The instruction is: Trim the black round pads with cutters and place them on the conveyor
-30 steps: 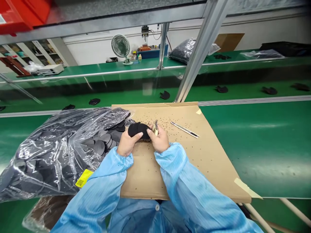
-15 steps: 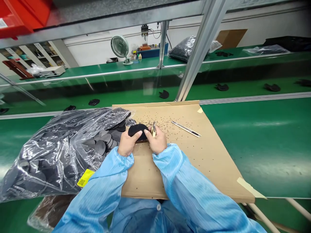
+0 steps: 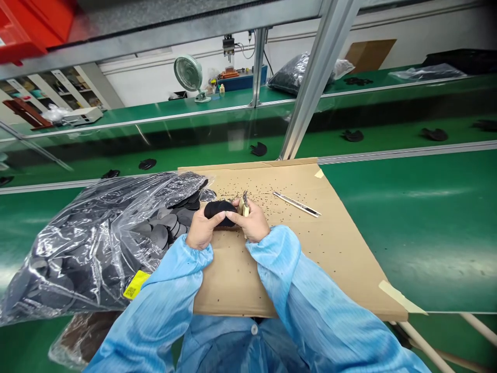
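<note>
Between my two hands is a rounded black pad (image 3: 218, 208), held above the cardboard sheet (image 3: 233, 274). My left hand (image 3: 201, 228) is closed on its left side, thumb lying on top. At the other side, my right hand (image 3: 254, 221) pinches the pad's edge with the thumb. The same hand also has a small pair of nippers (image 3: 244, 204) with pale yellow handles tucked in it, jaws pointing up and away. Both hands' lower fingers are partly hidden. A slim utility knife (image 3: 297, 203) rests on the cardboard to the right, among tiny black scraps.
A large clear plastic bag (image 3: 93, 248) of black discs lies at my left, its mouth towards the pad. Beyond the cardboard, a green conveyor belt (image 3: 217, 160) carries several black pieces. A metal post (image 3: 314, 88) rises at the cardboard's far right corner. Green tabletop (image 3: 419, 223) extends rightward.
The pad has tilted and shows a narrower face, with my right thumb now meeting the left one on it. The nippers have shifted slightly up. My view has moved a little.
</note>
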`<act>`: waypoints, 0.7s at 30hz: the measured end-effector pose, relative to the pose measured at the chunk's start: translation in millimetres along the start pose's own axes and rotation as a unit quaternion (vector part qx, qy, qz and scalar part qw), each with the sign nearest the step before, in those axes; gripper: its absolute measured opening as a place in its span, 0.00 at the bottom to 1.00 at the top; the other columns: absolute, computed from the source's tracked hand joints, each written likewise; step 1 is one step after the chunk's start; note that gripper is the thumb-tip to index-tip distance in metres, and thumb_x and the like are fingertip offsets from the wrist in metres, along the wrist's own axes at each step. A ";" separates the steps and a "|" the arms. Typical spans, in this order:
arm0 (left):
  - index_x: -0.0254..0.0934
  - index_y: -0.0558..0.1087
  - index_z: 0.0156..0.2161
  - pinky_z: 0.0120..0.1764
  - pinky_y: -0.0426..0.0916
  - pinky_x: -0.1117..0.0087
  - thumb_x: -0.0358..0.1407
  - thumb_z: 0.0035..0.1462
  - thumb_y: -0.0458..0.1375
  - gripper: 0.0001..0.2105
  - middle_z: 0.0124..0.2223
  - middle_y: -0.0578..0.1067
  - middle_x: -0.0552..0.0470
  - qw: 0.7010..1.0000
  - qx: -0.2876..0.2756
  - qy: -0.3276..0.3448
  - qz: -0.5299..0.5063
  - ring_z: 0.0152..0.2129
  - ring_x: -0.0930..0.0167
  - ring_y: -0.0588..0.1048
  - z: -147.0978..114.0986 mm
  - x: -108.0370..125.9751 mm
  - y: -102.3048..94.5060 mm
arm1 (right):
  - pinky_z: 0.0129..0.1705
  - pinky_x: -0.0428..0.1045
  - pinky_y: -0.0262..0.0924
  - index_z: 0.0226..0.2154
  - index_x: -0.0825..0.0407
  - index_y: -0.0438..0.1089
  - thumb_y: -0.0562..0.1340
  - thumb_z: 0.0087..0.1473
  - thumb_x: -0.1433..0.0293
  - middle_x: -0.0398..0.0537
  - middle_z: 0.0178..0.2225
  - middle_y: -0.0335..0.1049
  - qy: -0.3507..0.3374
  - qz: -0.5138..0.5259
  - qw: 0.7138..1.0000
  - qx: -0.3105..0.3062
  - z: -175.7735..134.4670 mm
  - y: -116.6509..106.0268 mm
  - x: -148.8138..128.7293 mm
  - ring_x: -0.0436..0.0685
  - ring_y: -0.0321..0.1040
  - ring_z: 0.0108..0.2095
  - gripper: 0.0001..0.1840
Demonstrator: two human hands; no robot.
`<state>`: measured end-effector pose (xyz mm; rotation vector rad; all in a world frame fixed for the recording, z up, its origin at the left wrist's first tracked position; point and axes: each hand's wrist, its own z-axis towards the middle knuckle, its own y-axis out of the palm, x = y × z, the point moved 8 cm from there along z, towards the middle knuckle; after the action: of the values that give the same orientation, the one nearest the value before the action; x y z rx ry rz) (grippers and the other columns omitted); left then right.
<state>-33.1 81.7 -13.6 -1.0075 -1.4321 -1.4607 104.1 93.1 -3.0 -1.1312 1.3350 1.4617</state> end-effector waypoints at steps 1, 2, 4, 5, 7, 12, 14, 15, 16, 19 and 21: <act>0.33 0.77 0.38 0.46 0.70 0.59 0.37 0.41 0.69 0.17 0.39 0.79 0.46 1.000 -0.002 0.000 0.000 0.37 0.64 0.77 -0.4 1.0 0.9 | 0.31 0.47 0.62 0.30 0.51 0.64 0.71 0.31 0.61 0.39 0.25 0.66 0.004 0.008 1.000 0.000 -0.2 0.8 0.3 0.50 0.62 0.25 0.23; 0.33 0.77 0.38 0.46 0.70 0.59 0.37 0.41 0.70 0.17 0.38 0.79 0.46 1.000 -0.001 0.001 0.001 0.36 0.64 0.77 -0.8 1.9 1.5 | 0.30 0.47 0.62 0.29 0.51 0.64 0.72 0.30 0.62 0.39 0.24 0.66 0.007 0.013 1.000 0.003 -0.3 1.3 1.0 0.49 0.62 0.24 0.23; 0.33 0.77 0.36 0.46 0.70 0.60 0.37 0.39 0.70 0.16 0.37 0.79 0.46 1.000 0.007 0.003 0.003 0.36 0.65 0.77 -1.4 3.4 2.0 | 0.29 0.47 0.62 0.29 0.51 0.63 0.72 0.29 0.62 0.39 0.24 0.65 0.012 0.014 1.000 0.012 0.3 1.2 3.1 0.49 0.62 0.24 0.24; 0.33 0.77 0.36 0.46 0.70 0.60 0.37 0.39 0.70 0.17 0.37 0.79 0.47 1.000 0.010 0.004 0.003 0.36 0.65 0.77 -1.6 3.7 2.3 | 0.29 0.47 0.62 0.28 0.51 0.63 0.72 0.29 0.62 0.38 0.24 0.65 0.014 0.011 1.000 0.017 0.8 0.7 4.4 0.49 0.61 0.23 0.23; 0.33 0.76 0.37 0.46 0.70 0.60 0.36 0.38 0.71 0.18 0.38 0.79 0.47 1.000 0.012 0.004 -0.004 0.36 0.65 0.76 -1.7 3.6 3.2 | 0.28 0.47 0.61 0.28 0.51 0.63 0.71 0.31 0.62 0.38 0.23 0.64 0.013 -0.006 1.000 0.022 2.0 -0.2 6.3 0.49 0.61 0.23 0.22; 0.35 0.74 0.40 0.39 0.71 0.70 0.35 0.41 0.70 0.18 0.38 0.77 0.50 0.996 0.007 -0.034 -0.081 0.34 0.71 0.75 1.1 -1.3 2.5 | 0.31 0.48 0.63 0.31 0.52 0.67 0.68 0.39 0.59 0.42 0.26 0.68 -0.052 -0.077 0.996 -0.003 0.4 1.6 -2.2 0.51 0.64 0.26 0.19; 0.37 0.73 0.40 0.29 0.69 0.76 0.37 0.43 0.69 0.17 0.35 0.76 0.52 0.990 0.004 -0.087 -0.109 0.28 0.75 0.74 2.6 -7.7 1.1 | 0.35 0.49 0.65 0.36 0.52 0.68 0.66 0.45 0.58 0.45 0.30 0.70 -0.087 -0.079 0.992 -0.044 -3.6 8.1 -8.4 0.53 0.67 0.29 0.19; 0.37 0.73 0.40 0.25 0.67 0.79 0.38 0.44 0.68 0.16 0.34 0.75 0.53 0.986 0.003 -0.116 -0.116 0.25 0.77 0.72 2.8 -11.0 0.3 | 0.36 0.50 0.65 0.38 0.52 0.69 0.64 0.47 0.58 0.46 0.31 0.71 -0.105 -0.085 0.989 -0.062 -6.2 11.4 -12.0 0.53 0.68 0.31 0.18; 0.36 0.73 0.39 0.21 0.64 0.81 0.38 0.45 0.68 0.16 0.32 0.74 0.54 0.983 0.002 -0.142 -0.120 0.22 0.79 0.70 2.6 -13.7 -0.2 | 0.38 0.51 0.65 0.38 0.52 0.69 0.63 0.49 0.59 0.47 0.33 0.71 -0.125 -0.101 0.984 -0.073 -8.9 14.1 -16.0 0.54 0.69 0.32 0.16; 0.36 0.74 0.39 0.18 0.61 0.82 0.37 0.45 0.68 0.15 0.31 0.73 0.54 0.973 -0.013 -0.188 -0.135 0.19 0.80 0.67 0.5 -17.1 1.9 | 0.41 0.52 0.65 0.36 0.52 0.70 0.60 0.52 0.63 0.49 0.35 0.70 -0.190 -0.177 0.964 -0.061 -16.3 17.4 -29.7 0.55 0.69 0.35 0.10; 0.36 0.74 0.39 0.17 0.61 0.82 0.36 0.45 0.68 0.15 0.31 0.73 0.53 0.968 -0.022 -0.203 -0.144 0.19 0.80 0.66 -1.8 -17.8 4.4 | 0.42 0.52 0.64 0.35 0.51 0.70 0.59 0.54 0.65 0.49 0.36 0.70 -0.230 -0.210 0.949 -0.050 -20.4 19.3 -37.7 0.56 0.69 0.37 0.08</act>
<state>-23.1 80.3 -29.0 -1.2155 -1.9120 -1.5547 96.3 70.9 37.7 -0.9819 0.6567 1.3700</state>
